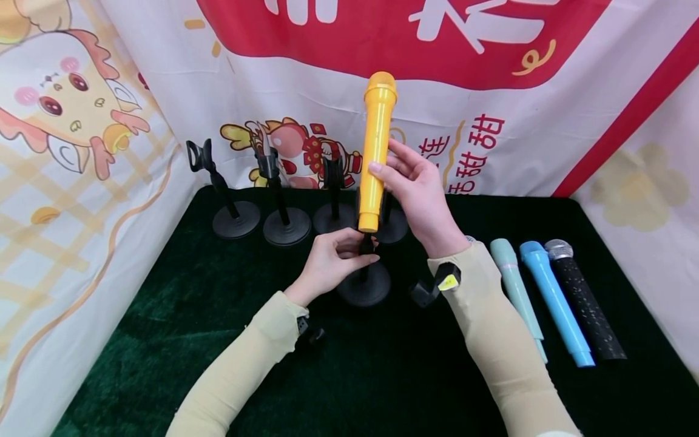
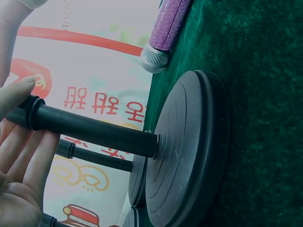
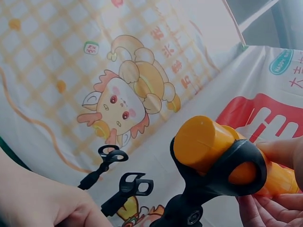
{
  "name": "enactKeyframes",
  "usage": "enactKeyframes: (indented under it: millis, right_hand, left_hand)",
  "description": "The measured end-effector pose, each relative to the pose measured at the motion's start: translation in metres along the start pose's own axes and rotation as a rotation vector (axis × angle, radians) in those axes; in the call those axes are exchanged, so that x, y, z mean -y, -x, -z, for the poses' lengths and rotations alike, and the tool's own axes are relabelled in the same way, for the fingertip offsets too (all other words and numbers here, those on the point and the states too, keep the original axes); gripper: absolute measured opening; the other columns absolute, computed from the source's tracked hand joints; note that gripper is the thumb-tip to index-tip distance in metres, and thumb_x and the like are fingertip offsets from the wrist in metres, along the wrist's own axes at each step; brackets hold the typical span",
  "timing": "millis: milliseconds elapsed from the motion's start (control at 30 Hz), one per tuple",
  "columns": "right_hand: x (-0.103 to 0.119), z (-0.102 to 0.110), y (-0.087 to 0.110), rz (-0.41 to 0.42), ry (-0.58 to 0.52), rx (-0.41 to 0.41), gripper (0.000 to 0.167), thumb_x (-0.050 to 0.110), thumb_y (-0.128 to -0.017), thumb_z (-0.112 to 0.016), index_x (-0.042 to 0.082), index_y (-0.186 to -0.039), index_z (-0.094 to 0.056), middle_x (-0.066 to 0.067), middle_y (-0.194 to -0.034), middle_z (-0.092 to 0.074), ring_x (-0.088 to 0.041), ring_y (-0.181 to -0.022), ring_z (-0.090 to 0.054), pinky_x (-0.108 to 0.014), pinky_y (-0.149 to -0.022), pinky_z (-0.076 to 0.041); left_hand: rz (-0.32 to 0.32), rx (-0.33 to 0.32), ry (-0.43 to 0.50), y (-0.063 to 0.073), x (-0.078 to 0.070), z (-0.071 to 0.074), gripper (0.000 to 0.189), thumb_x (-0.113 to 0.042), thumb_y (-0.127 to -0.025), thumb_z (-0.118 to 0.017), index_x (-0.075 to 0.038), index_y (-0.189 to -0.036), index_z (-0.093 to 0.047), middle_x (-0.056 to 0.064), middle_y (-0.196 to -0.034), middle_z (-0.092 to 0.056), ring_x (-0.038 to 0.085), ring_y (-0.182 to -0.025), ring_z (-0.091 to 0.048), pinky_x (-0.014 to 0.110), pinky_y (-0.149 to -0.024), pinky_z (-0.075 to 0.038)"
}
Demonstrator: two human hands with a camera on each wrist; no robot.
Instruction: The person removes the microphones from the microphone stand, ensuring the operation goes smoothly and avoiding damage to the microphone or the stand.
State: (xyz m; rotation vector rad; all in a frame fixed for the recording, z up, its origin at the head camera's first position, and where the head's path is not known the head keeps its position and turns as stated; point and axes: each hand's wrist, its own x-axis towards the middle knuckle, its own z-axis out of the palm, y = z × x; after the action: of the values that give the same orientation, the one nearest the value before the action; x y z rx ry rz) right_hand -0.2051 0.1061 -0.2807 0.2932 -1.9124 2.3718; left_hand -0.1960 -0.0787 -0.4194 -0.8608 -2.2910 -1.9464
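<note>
A yellow microphone [image 1: 377, 139] stands nearly upright, its grille at the top. My right hand [image 1: 423, 194] holds its body between thumb and fingers. In the right wrist view, the microphone's lower end [image 3: 194, 144] passes through the black clip [image 3: 220, 182] of a microphone stand. The stand's round base [image 1: 364, 291] is on the dark green cloth. Below the clip, my left hand [image 1: 330, 261] grips the top of the stand's pole; the left wrist view shows the thumb above the black pole [image 2: 94, 127] and the fingers beneath it.
Several black microphone stands [image 1: 286, 224] line the back of the green-covered table [image 1: 218, 364]. At right lie a mint microphone [image 1: 513, 276], a blue microphone [image 1: 557, 303] and a black microphone [image 1: 587, 306]. A purple microphone [image 2: 168, 28] shows in the left wrist view. Printed curtains [image 1: 306, 79] hang behind.
</note>
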Motion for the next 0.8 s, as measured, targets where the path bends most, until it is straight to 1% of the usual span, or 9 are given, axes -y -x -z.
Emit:
enactKeyframes:
  millis: [100, 233, 300, 400, 533, 667, 800]
  right_hand:
    - [0.002, 0.0, -0.003, 0.005, -0.013, -0.01, 0.053, 0.011, -0.096, -0.073, 0.009, -0.146, -0.054, -0.017, -0.124, -0.065, -0.028, -0.106, -0.064, -0.032, -0.091, -0.056]
    - [0.004, 0.002, -0.01, 0.028, -0.035, -0.044, 0.052, 0.011, -0.095, -0.074, 0.009, -0.144, -0.056, -0.017, -0.124, -0.066, -0.028, -0.106, -0.064, -0.033, -0.09, -0.056]
    - [0.007, 0.003, -0.015, 0.053, -0.07, -0.075, 0.052, 0.01, -0.094, -0.075, 0.008, -0.143, -0.057, -0.017, -0.124, -0.065, -0.029, -0.106, -0.064, -0.032, -0.089, -0.057]
    - [0.014, 0.007, -0.022, 0.099, -0.162, -0.136, 0.052, 0.008, -0.093, -0.076, 0.008, -0.141, -0.058, -0.018, -0.124, -0.064, -0.029, -0.11, -0.064, -0.033, -0.091, -0.056]
    - [0.029, 0.016, -0.027, 0.133, -0.249, -0.215, 0.057, 0.008, -0.09, -0.079, 0.011, -0.142, -0.057, -0.016, -0.128, -0.061, -0.029, -0.116, -0.062, -0.034, -0.097, -0.054]
    - [0.039, 0.025, -0.027, 0.139, -0.261, -0.246, 0.058, 0.008, -0.089, -0.079, 0.012, -0.142, -0.057, -0.015, -0.131, -0.06, -0.028, -0.118, -0.061, -0.036, -0.099, -0.053]
    - [0.039, 0.033, -0.025, 0.146, -0.253, -0.249, 0.058, 0.008, -0.088, -0.081, 0.011, -0.141, -0.058, -0.016, -0.131, -0.06, -0.028, -0.118, -0.061, -0.037, -0.1, -0.052]
  left_hand:
    - [-0.006, 0.007, 0.014, 0.0, -0.001, 0.0, 0.026, -0.027, -0.087, -0.084, -0.021, -0.11, -0.075, -0.006, -0.107, -0.074, 0.018, -0.093, -0.073, 0.034, -0.083, -0.06]
    - [0.022, 0.014, 0.034, 0.0, -0.002, 0.0, 0.025, -0.025, -0.088, -0.084, -0.02, -0.11, -0.075, -0.005, -0.108, -0.074, 0.018, -0.094, -0.072, 0.034, -0.084, -0.06]
    - [0.042, 0.017, 0.042, 0.0, -0.002, -0.001, 0.024, -0.023, -0.088, -0.084, -0.019, -0.11, -0.075, -0.004, -0.109, -0.074, 0.019, -0.094, -0.072, 0.034, -0.084, -0.06]
    - [0.063, 0.022, 0.05, 0.0, -0.003, -0.002, 0.023, -0.02, -0.088, -0.083, -0.017, -0.11, -0.074, -0.002, -0.109, -0.074, 0.019, -0.094, -0.072, 0.034, -0.085, -0.06]
    - [0.064, 0.029, 0.061, 0.001, -0.004, -0.002, 0.022, -0.018, -0.089, -0.082, -0.015, -0.109, -0.075, -0.001, -0.109, -0.074, 0.019, -0.095, -0.072, 0.034, -0.085, -0.06]
    - [0.056, 0.031, 0.068, 0.001, -0.003, -0.001, 0.02, -0.015, -0.09, -0.081, -0.015, -0.109, -0.075, -0.001, -0.109, -0.074, 0.02, -0.096, -0.072, 0.035, -0.085, -0.06]
    - [0.06, 0.026, 0.065, 0.0, -0.003, 0.0, 0.021, -0.015, -0.09, -0.081, -0.016, -0.109, -0.075, -0.001, -0.109, -0.074, 0.019, -0.097, -0.072, 0.035, -0.086, -0.059]
